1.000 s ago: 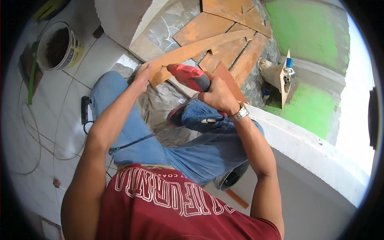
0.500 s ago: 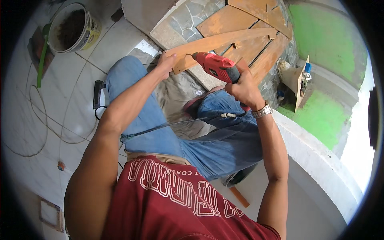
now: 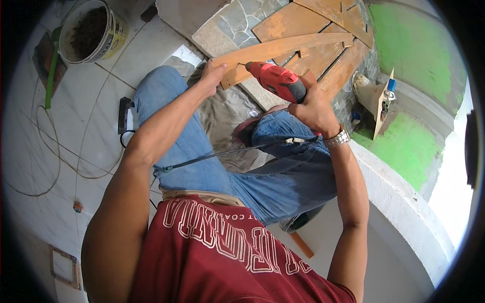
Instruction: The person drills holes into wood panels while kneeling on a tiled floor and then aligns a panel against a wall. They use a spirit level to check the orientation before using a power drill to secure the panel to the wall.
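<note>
My right hand (image 3: 314, 105) is wrapped round the handle of a red and black power drill (image 3: 275, 81). The drill points left, and its thin bit meets the face of a long, slightly curved wooden board (image 3: 283, 48) near the board's near end. My left hand (image 3: 211, 78) grips that same end, fingers closed on its edge. The board stretches away to the right over other wooden boards (image 3: 290, 22). From the drill a dark cord (image 3: 217, 159) runs across my jeans. Whether the bit has entered the wood I cannot tell.
A bucket (image 3: 108, 38) of dark material stands at the far left on white tiles (image 3: 91, 126). A power strip (image 3: 124, 115) lies beside my left knee. To the right are a low white curved wall (image 3: 404, 202) and a pipe fitting (image 3: 365, 87) with a small board on it.
The drill and my right hand have shifted very slightly to the right. My left hand still holds the board, and the whole view has moved a little.
</note>
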The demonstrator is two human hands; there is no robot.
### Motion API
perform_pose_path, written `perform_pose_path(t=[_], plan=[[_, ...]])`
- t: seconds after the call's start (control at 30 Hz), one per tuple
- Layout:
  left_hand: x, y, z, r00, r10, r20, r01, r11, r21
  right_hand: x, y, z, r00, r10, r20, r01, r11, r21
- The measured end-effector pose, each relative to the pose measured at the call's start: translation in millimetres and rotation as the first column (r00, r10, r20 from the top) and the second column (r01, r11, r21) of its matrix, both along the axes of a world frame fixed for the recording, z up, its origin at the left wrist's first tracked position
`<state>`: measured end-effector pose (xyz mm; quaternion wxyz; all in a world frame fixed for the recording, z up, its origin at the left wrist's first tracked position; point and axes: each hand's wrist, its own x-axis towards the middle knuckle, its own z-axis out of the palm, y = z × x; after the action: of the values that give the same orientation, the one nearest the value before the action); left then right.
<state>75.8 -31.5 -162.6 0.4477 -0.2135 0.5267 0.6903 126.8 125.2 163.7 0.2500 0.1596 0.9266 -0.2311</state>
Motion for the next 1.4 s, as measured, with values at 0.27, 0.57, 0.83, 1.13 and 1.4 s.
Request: perform_pose_path(t=[0.27,0.57,0.83,1.13,1.4], plan=[[-1,2,3,1.0,-0.028,-0.006,0.028,1.0,-0.007,-8,14,-2,0.966,-0.224,0.131,0.238,0.966,-0.104],[-2,1,17,1.0,-0.031,0.0,0.031,0.999,-0.044,-10,10,4,0.953,-0.268,0.138,0.284,0.952,-0.114],[-3,-2,22,1.0,-0.022,0.009,0.022,1.0,0.003,-7,12,1,0.95,-0.283,0.128,0.301,0.941,-0.156],[1,4,5,1.0,0.002,0.003,-0.001,0.999,-0.045,-9,10,2,0.959,-0.254,0.124,0.267,0.958,-0.107],[3,6,-31,1.0,-0.022,-0.019,0.023,1.0,0.012,-12,4,3,0.961,-0.255,0.108,0.266,0.958,-0.104]])
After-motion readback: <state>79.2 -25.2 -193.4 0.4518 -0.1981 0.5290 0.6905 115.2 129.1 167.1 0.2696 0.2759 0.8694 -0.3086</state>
